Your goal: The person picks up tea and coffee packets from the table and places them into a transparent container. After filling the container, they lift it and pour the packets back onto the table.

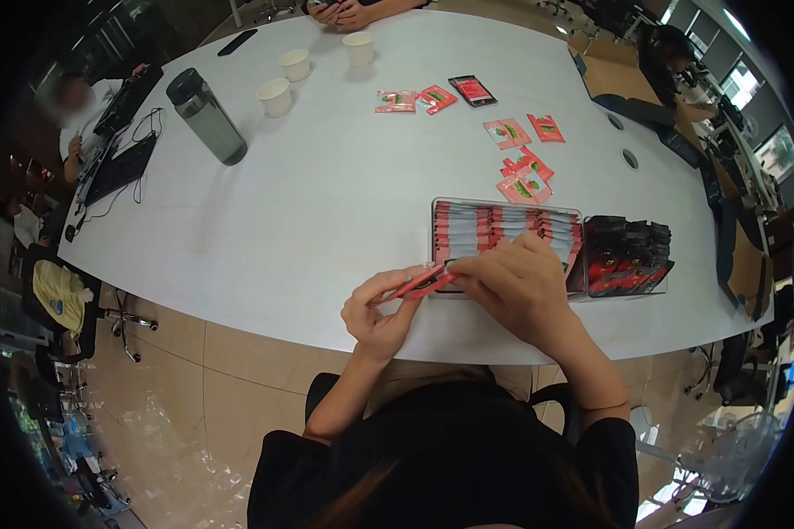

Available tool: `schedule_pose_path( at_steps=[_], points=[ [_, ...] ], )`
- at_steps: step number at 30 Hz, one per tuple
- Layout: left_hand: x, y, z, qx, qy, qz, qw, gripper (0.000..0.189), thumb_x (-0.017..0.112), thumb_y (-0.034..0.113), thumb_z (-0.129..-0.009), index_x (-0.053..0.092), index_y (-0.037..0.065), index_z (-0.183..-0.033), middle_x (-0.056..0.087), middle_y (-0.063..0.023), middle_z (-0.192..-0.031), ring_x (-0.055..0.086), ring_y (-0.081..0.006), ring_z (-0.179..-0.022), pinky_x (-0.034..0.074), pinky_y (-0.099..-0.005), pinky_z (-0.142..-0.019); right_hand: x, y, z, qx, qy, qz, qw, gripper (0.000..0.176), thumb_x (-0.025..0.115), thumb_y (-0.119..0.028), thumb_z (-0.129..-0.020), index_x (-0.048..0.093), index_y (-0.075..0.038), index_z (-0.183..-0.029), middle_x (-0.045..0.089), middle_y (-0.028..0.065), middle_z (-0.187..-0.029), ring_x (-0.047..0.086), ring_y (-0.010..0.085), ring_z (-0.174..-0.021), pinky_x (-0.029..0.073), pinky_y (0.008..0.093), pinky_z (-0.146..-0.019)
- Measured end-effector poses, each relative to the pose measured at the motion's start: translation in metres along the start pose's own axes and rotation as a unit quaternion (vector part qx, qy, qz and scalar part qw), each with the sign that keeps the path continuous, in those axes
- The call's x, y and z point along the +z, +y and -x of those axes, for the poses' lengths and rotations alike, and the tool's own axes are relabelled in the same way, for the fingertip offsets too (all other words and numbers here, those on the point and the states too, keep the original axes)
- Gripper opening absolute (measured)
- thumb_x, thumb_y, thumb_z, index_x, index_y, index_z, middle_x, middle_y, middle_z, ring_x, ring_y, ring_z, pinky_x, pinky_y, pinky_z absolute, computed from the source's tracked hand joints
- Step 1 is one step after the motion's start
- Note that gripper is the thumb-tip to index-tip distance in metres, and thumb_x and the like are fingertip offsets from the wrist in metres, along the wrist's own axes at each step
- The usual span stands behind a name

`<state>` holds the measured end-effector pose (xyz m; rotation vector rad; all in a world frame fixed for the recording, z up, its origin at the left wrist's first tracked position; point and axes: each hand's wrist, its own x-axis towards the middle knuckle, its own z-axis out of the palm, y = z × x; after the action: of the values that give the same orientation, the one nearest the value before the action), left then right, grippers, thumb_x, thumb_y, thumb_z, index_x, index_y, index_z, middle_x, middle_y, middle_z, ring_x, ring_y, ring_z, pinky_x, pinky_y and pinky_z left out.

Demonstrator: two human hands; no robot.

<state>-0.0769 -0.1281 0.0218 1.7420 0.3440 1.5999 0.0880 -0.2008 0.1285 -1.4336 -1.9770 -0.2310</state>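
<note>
While the left hand (378,316) holds a red packet (428,281) by its left part, its thumb and fingers closed about the sides, the right hand (519,286) pinches the packet's right end between thumb and fingertips with little gap. The packet is tilted above the near edge of the table (326,229), just left of the near part of a clear box (433,231); whether it is one packet or several layered together cannot be told. Inside the box, red-and-white packets (490,217) stand in rows, partly hidden by the right hand. Directly right of it, black-and-red packets (628,256) stand closely grouped in a second clear container (659,286). Beyond the box, loose red packets (508,134) lie flat, some overlapping, with a further red pair (396,102) to the far left of these and a black packet (473,91) to that pair's right. Farther left stand three pale cups (274,99) and a grey bottle (208,121) with a dark lid. At the far edge, another person's hands (351,14) hold a dark object; a dark keyboard (122,167) lies at the left edge, and an open cardboard box (616,72) at the far right.
</note>
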Motion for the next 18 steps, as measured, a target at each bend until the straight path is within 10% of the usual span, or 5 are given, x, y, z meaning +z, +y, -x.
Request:
schedule_pose_path(
  at_steps=[8, 12, 18],
  points=[
    [0.000, 0.001, -0.010, 0.030, 0.069, -0.021, 0.997, 0.020, 0.065, -0.011, -0.079, 0.066, 0.000, -0.095, 0.067, -0.0223, -0.105, 0.065, -0.0352, -0.103, 0.052, -0.0401, -0.089, -0.015, 0.008, 0.017, 0.265, 0.101, -0.244, 0.927, 0.005, 0.065, 0.001, -0.087, 0.063, 0.001, -0.091, 0.070, 0.0057, -0.069, 0.056, 0.0040, -0.051, 0.041, 0.0173, -0.051],
    [-0.004, -0.001, -0.009, 0.031, 0.094, -0.059, 0.993, 0.025, 0.070, -0.009, -0.073, 0.073, 0.009, -0.091, 0.048, -0.0199, -0.136, 0.048, -0.0331, -0.125, 0.044, -0.0410, -0.100, -0.020, 0.013, 0.027, 0.367, 0.163, -0.356, 0.844, 0.006, 0.062, -0.002, -0.091, 0.058, 0.002, -0.090, 0.063, 0.0053, -0.057, 0.051, 0.0037, -0.045, 0.035, 0.0172, -0.044],
    [-0.007, -0.001, -0.008, -0.150, 0.103, 0.072, 0.981, 0.023, 0.050, -0.005, -0.090, 0.064, 0.004, -0.106, 0.043, -0.0199, -0.139, 0.049, -0.0315, -0.126, 0.050, -0.0388, -0.097, -0.039, 0.017, 0.042, 0.411, 0.255, -0.346, 0.804, 0.009, 0.058, -0.009, -0.095, 0.058, 0.000, -0.094, 0.065, 0.0073, -0.062, 0.056, 0.0077, -0.045, 0.034, 0.0178, -0.042]
  ],
)
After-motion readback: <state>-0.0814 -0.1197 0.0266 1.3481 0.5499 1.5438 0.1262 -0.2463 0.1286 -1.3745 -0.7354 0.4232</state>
